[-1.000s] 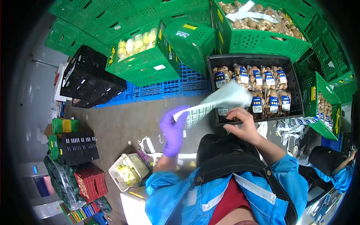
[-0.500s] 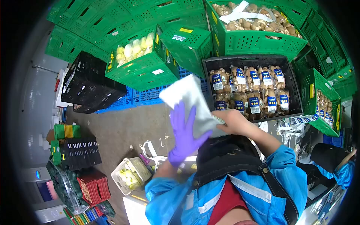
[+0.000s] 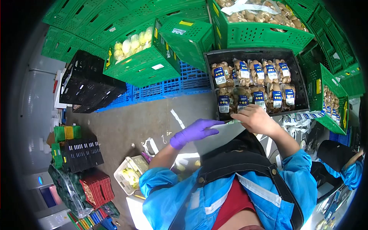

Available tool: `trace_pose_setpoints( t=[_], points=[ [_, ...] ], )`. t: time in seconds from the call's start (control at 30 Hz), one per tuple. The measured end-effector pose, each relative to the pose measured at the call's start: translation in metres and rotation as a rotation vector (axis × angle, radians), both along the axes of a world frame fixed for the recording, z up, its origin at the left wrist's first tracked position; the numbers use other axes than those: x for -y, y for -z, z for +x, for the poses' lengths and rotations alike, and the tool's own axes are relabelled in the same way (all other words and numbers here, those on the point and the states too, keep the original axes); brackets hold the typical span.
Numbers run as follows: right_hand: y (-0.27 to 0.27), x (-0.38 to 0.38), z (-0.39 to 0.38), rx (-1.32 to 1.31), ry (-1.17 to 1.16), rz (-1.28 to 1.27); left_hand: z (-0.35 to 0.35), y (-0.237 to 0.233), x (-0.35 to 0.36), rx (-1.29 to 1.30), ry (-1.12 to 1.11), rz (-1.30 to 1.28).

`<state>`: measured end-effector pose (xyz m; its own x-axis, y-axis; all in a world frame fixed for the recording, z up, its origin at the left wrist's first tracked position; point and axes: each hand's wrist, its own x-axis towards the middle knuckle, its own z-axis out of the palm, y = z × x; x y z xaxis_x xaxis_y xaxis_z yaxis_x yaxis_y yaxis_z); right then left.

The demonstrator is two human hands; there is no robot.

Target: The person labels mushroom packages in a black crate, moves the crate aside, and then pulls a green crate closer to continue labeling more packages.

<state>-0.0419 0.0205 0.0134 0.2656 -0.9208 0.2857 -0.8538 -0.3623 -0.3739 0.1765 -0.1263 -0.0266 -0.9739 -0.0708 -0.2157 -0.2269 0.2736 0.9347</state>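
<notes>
My left hand [image 3: 195,133], in a purple glove, grips the left edge of a flat, pale grey-white sheet [image 3: 222,138] in front of my waist, thumb and fingers closed on it. My bare right hand [image 3: 256,119] is bent over the sheet's far right corner, beside the near rim of the black crate; what its closed fingers hold is hidden. A small bit of green shows at the sheet's far edge. In the black crate [image 3: 303,82] lie several packs of mushrooms [image 3: 273,73] with blue and white labels, in two rows.
Green crates hold loose mushrooms [image 3: 253,17], pale vegetables [image 3: 134,44] and more packs [image 3: 332,109]. Black crates [image 3: 90,82] stand at left by a blue pallet [image 3: 165,84]. A beige basket [image 3: 124,178] sits on the floor. Another person's blue sleeve [image 3: 350,176] shows at far right.
The sheet has come down and closer to my body and now lies flatter. My left hand has shifted from spread across its face to its left edge; my right hand has moved right.
</notes>
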Motion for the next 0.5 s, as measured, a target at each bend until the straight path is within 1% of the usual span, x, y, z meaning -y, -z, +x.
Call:
trace_pose_setpoints(
  t=[0.03,0.07,0.1,0.13,0.17,0.2,0.23,0.27,0.3,0.33,0.37,0.4,0.43,0.5],
  points=[
    [0.000,0.000,-0.003,-0.002,-0.051,0.116,-0.001,0.001,-0.003,0.001,-0.017,-0.178],
    [-0.003,-0.003,-0.006,-0.002,-0.050,0.116,0.000,0.002,-0.004,0.002,-0.034,-0.358],
    [-0.023,-0.004,-0.008,-0.006,0.110,0.023,0.001,0.005,-0.004,-0.083,-0.109,-0.544],
    [-0.033,-0.005,-0.009,-0.010,0.268,-0.070,0.004,0.006,-0.003,-0.084,-0.109,-0.544],
    [-0.006,-0.015,-0.024,0.209,0.395,-0.006,0.009,0.006,0.000,-0.187,-0.187,-0.601],
    [0.007,-0.020,-0.029,0.430,0.494,0.003,0.012,0.003,0.003,-0.289,-0.266,-0.656],
    [0.024,-0.024,-0.033,0.662,0.475,0.092,0.014,0.001,0.004,-0.291,-0.269,-0.655],
    [0.038,-0.028,-0.036,0.894,0.449,0.185,0.016,0.000,0.005,-0.288,-0.258,-0.725],
    [0.036,-0.026,-0.032,0.892,0.446,0.189,0.016,-0.002,0.005,-0.283,-0.245,-0.794],
    [0.034,-0.023,-0.026,1.169,0.471,0.232,0.015,-0.004,0.005,-0.280,-0.250,-0.792],
    [0.032,-0.020,-0.020,1.447,0.492,0.281,0.014,-0.007,0.005,-0.328,-0.192,-0.887],
    [0.030,-0.018,-0.019,1.448,0.491,0.283,0.012,-0.009,0.006,-0.378,-0.127,-0.983],
    [0.029,-0.015,-0.018,1.482,0.466,0.289,0.012,-0.009,0.006,-0.376,-0.126,-0.983],
    [0.027,-0.009,-0.016,1.585,0.413,0.305,0.010,-0.009,0.006,-0.408,-0.029,-1.171]
  ],
)
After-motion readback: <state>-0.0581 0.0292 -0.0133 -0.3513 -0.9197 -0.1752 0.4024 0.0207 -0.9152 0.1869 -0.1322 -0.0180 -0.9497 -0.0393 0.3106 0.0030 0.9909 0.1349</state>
